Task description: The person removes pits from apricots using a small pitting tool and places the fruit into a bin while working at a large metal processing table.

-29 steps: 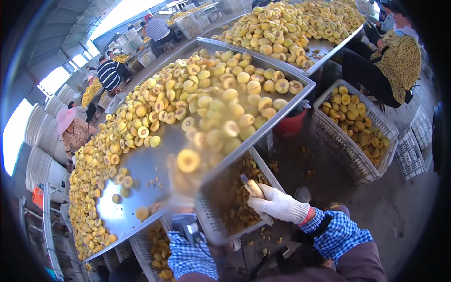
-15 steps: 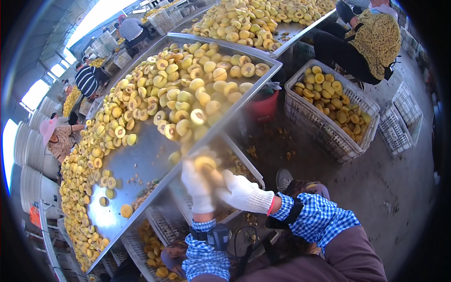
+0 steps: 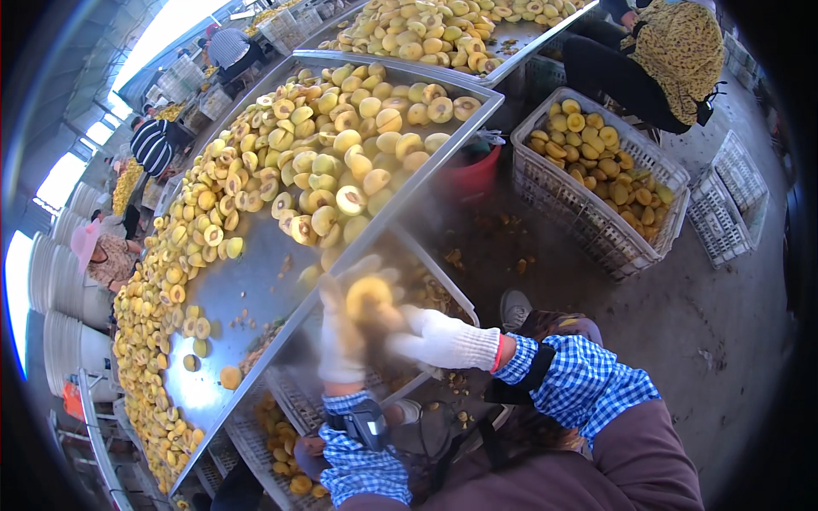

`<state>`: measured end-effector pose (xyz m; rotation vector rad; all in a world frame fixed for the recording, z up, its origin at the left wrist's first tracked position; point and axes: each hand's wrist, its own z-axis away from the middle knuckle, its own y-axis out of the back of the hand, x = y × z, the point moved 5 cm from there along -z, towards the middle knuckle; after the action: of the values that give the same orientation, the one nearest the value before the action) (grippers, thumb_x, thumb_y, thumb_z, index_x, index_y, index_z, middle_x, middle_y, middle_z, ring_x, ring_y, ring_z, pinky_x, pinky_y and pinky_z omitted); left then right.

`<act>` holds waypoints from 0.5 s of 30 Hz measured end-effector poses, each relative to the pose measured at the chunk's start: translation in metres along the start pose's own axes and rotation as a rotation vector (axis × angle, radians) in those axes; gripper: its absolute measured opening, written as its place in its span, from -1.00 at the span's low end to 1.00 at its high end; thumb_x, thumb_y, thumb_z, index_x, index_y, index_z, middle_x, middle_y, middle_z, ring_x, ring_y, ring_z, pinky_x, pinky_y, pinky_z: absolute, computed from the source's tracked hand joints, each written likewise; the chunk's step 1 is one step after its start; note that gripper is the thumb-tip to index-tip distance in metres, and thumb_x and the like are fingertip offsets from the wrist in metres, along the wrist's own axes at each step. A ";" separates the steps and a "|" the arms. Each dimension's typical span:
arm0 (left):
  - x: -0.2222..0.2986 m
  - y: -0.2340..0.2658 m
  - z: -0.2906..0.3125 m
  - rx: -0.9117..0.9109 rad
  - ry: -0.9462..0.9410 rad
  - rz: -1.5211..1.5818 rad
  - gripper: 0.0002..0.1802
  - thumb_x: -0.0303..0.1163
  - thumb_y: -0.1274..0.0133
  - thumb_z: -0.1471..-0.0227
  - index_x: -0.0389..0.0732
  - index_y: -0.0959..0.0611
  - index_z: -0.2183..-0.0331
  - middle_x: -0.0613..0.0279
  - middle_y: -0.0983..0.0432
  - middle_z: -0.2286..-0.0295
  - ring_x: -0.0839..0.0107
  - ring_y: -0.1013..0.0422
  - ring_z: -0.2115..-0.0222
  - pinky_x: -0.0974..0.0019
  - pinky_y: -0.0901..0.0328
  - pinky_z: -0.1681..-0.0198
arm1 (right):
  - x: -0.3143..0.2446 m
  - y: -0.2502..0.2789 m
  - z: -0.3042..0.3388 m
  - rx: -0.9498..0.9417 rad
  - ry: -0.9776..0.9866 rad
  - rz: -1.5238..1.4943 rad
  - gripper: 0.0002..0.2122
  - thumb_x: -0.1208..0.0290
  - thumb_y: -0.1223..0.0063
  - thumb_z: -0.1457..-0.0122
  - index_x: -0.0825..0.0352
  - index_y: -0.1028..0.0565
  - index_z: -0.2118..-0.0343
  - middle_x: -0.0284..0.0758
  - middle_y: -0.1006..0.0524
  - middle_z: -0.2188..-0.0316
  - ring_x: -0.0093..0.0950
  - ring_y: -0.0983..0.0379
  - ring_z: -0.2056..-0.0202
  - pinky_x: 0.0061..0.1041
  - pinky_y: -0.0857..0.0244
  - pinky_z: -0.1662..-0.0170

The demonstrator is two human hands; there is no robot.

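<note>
My left hand (image 3: 341,345), in a white knit glove, holds a yellow peach half (image 3: 369,299) just below the table's near edge. Its fingers are blurred and partly hidden behind the fruit. My right hand (image 3: 447,339), also gloved in white, is closed with its fingertips against the lower right side of that fruit. Whatever lies in its fingers is hidden by blur. Beyond both hands, many halved peaches (image 3: 324,166) are heaped on a sloping metal table (image 3: 264,294), some showing brown pit hollows.
A raised rim (image 3: 281,347) edges the table. Crates (image 3: 285,477) stand beneath it. To the right are a red bucket (image 3: 473,177), a crate of peach halves (image 3: 588,217) and a white crate (image 3: 724,221). A co-worker (image 3: 673,60) sits at the far right; others work at left.
My hands have moved slightly apart, the left one a little to the left. The peach half has turned and now shows a rounder yellow face. The whole view has shifted slightly.
</note>
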<state>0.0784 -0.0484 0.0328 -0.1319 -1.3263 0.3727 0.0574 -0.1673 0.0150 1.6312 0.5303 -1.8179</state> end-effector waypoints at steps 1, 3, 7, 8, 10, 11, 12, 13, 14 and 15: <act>-0.004 0.002 -0.001 0.043 -0.034 0.066 -0.13 0.35 0.35 -0.05 -0.35 -0.51 0.18 0.06 -0.54 0.46 0.34 -0.47 0.50 0.36 -0.42 0.44 | -0.001 -0.002 0.003 -0.108 -0.143 -0.240 -0.66 0.21 0.07 -0.14 0.44 -0.35 0.19 -0.11 -0.51 0.47 -0.24 -0.48 0.44 -0.32 -0.35 0.36; -0.014 0.010 -0.003 0.115 -0.096 -0.121 -0.18 0.29 0.37 -0.11 -0.36 -0.53 0.20 0.04 -0.54 0.46 0.34 -0.46 0.55 0.36 -0.41 0.47 | -0.001 0.000 0.005 -0.107 -0.157 -0.197 -0.68 0.21 0.07 -0.16 0.44 -0.37 0.26 -0.25 -0.47 0.54 -0.43 -0.43 0.52 -0.45 -0.31 0.44; -0.015 0.019 0.003 0.214 -0.182 -0.234 -0.22 0.21 0.42 -0.17 -0.36 -0.57 0.28 0.01 -0.55 0.49 0.32 -0.45 0.60 0.36 -0.40 0.51 | 0.003 -0.008 0.003 -0.252 -0.167 -0.338 -0.77 0.23 0.05 -0.16 0.32 -0.39 0.48 -0.43 -0.40 0.61 -0.58 -0.32 0.64 -0.57 -0.20 0.58; -0.013 0.020 0.005 0.211 -0.199 -0.187 -0.25 0.19 0.40 -0.17 -0.35 -0.57 0.30 0.01 -0.55 0.50 0.31 -0.45 0.61 0.35 -0.40 0.52 | 0.000 -0.008 0.005 -0.345 -0.238 -0.473 -0.79 0.25 0.05 -0.17 0.28 -0.39 0.48 -0.49 -0.35 0.64 -0.63 -0.28 0.66 -0.62 -0.14 0.62; -0.007 0.019 0.011 0.159 -0.106 -0.062 -0.26 0.19 0.38 -0.17 -0.34 -0.57 0.32 0.00 -0.55 0.50 0.30 -0.45 0.61 0.35 -0.39 0.53 | 0.004 -0.025 0.008 -0.641 -0.386 -1.049 -0.84 0.29 0.03 -0.18 0.18 -0.39 0.49 -0.62 -0.22 0.69 -0.76 -0.13 0.69 -0.75 0.04 0.69; -0.005 0.014 0.016 0.104 -0.015 0.067 -0.27 0.20 0.35 -0.16 -0.33 -0.57 0.33 -0.01 -0.55 0.50 0.29 -0.45 0.61 0.35 -0.39 0.53 | 0.004 -0.025 0.008 -0.645 -0.390 -1.045 -0.84 0.29 0.03 -0.18 0.18 -0.39 0.49 -0.62 -0.22 0.69 -0.76 -0.13 0.69 -0.75 0.04 0.69; -0.001 0.011 0.020 0.123 0.005 0.118 -0.31 0.18 0.29 -0.14 -0.31 -0.56 0.30 -0.01 -0.55 0.47 0.29 -0.44 0.61 0.38 -0.38 0.52 | -0.002 -0.026 0.009 -0.694 -0.356 -1.131 -0.85 0.30 0.03 -0.18 0.20 -0.39 0.48 -0.62 -0.22 0.69 -0.75 -0.13 0.69 -0.74 0.03 0.69; 0.000 0.016 0.021 0.130 -0.001 0.121 -0.31 0.18 0.29 -0.14 -0.31 -0.56 0.30 -0.01 -0.55 0.47 0.29 -0.44 0.61 0.38 -0.38 0.52 | -0.008 -0.027 0.009 -0.744 -0.321 -1.217 -0.85 0.31 0.02 -0.18 0.21 -0.39 0.47 -0.63 -0.22 0.69 -0.75 -0.13 0.69 -0.73 0.03 0.69; 0.008 0.033 0.027 0.234 -0.107 0.109 -0.32 0.17 0.28 -0.14 -0.31 -0.56 0.27 -0.01 -0.55 0.44 0.30 -0.45 0.59 0.38 -0.38 0.50 | -0.014 -0.028 0.009 -0.704 -0.295 -1.164 -0.87 0.32 0.02 -0.18 0.23 -0.39 0.44 -0.64 -0.23 0.68 -0.76 -0.14 0.69 -0.74 0.03 0.69; 0.002 0.057 0.023 0.292 -0.095 0.115 -0.33 0.15 0.28 -0.13 -0.31 -0.54 0.23 0.01 -0.55 0.41 0.30 -0.45 0.56 0.39 -0.37 0.48 | -0.019 -0.017 0.012 -0.508 -0.339 -1.009 -0.84 0.35 0.09 -0.21 0.18 -0.29 0.50 -0.58 -0.14 0.77 -0.78 0.01 0.84 -0.75 0.17 0.83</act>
<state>0.0461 0.0025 0.0227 0.0547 -1.3466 0.6726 0.0375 -0.1592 0.0331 0.6824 1.6911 -2.2708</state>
